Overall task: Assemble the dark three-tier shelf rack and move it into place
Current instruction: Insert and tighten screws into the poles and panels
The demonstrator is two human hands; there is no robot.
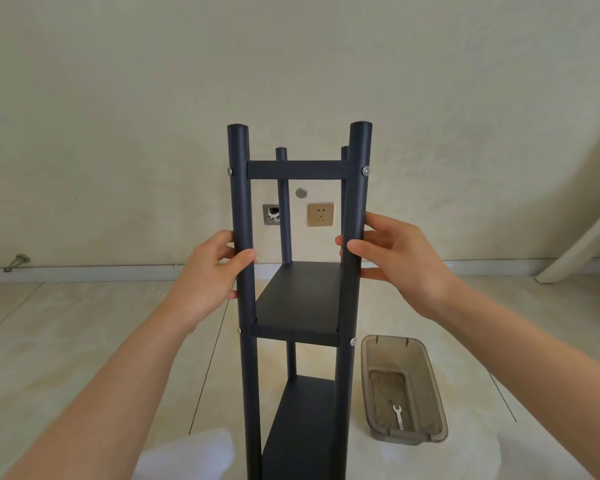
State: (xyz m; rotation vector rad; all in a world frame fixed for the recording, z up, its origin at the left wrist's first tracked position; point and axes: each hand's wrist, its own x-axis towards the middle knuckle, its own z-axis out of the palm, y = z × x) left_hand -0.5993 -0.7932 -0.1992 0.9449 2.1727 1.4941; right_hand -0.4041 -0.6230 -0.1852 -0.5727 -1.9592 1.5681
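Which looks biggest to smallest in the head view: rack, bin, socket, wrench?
1. Rack
2. Bin
3. Socket
4. Wrench, about as long as the socket but thinner, though it lies nearer the camera.

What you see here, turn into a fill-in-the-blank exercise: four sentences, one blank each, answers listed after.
1. The left hand and the right hand each grip one ____ post of the rack.
2. The tub stands to the rack's ____.
3. Inside the tub lies a small white ____.
4. Through the rack, a ____-coloured wall socket shows.
Missing words: front; right; wrench; gold.
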